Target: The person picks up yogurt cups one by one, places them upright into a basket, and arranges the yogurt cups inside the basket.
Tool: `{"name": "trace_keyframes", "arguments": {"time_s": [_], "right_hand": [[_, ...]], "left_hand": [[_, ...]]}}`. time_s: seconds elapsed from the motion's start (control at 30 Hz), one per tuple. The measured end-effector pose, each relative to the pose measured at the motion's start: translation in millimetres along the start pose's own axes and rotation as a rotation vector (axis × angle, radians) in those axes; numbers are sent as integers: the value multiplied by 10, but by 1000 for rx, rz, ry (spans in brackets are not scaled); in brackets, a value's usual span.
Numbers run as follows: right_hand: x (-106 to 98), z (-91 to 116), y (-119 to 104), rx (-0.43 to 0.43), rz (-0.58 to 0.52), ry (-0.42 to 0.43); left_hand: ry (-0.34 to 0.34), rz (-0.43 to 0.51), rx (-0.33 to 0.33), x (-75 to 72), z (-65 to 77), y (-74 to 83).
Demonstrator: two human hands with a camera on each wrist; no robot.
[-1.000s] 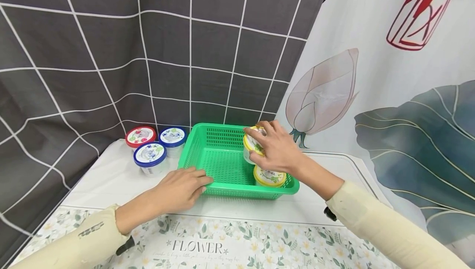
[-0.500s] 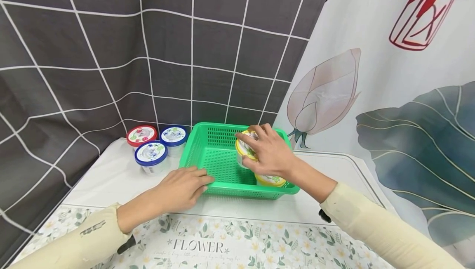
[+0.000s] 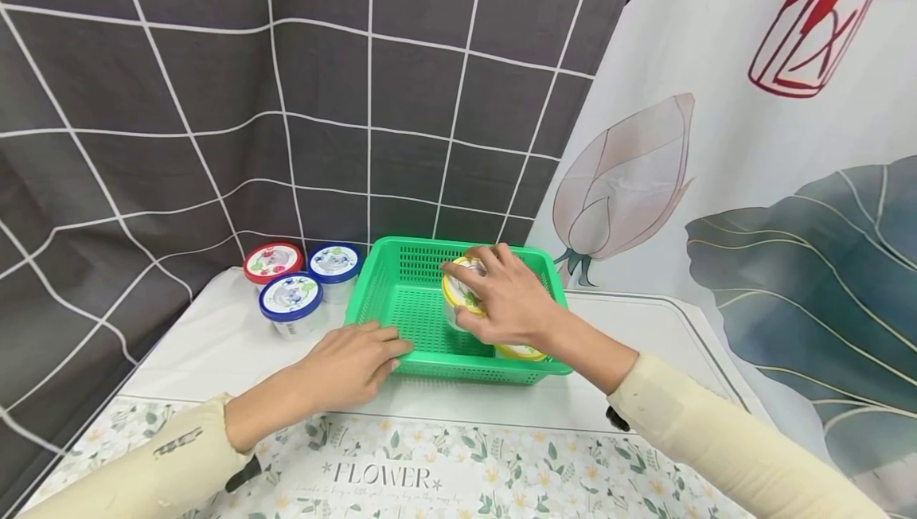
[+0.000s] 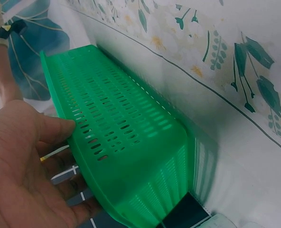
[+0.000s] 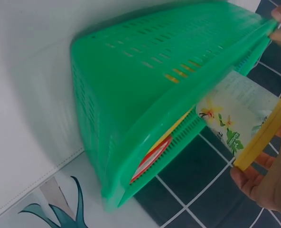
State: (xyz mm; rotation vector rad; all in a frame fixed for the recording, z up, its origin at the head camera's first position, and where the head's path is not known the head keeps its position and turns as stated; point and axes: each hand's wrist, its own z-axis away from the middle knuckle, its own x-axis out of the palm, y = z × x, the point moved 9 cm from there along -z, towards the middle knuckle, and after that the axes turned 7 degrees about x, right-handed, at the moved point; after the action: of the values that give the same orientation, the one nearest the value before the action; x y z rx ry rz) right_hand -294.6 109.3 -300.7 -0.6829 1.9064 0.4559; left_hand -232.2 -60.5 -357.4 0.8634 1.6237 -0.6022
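My right hand [image 3: 512,300] holds a yellow-lidded plastic tub [image 3: 458,288] by its lid, from above, over the green basket [image 3: 411,308]. In the right wrist view the tub's clear, flower-printed side [image 5: 230,111] shows at the basket's rim. A second yellow-lidded tub [image 3: 520,352] stands in the basket's front right corner, partly covered by my right hand. Also inside, a red-edged lid [image 5: 152,159] shows in the right wrist view. My left hand [image 3: 358,366] grips the basket's rim at the front left corner, thumb outside and fingers over the edge.
Left of the basket stand a red-lidded tub [image 3: 272,263] and two blue-lidded tubs, one in front [image 3: 290,296] and one behind [image 3: 334,263]. A dark checked curtain [image 3: 322,89] hangs behind. A floral cloth [image 3: 430,463] covers the table's near part.
My right hand has carried the yellow-lidded tub left, from the basket's right side toward its middle. The left hand has stayed on the rim.
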Motion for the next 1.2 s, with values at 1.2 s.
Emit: {"name": "trace_keyframes", "arguments": {"time_s": [1.2], "right_hand": [[465, -43, -138, 108, -150, -288]], "left_hand": [[23, -14, 14, -26, 3, 14]]}}
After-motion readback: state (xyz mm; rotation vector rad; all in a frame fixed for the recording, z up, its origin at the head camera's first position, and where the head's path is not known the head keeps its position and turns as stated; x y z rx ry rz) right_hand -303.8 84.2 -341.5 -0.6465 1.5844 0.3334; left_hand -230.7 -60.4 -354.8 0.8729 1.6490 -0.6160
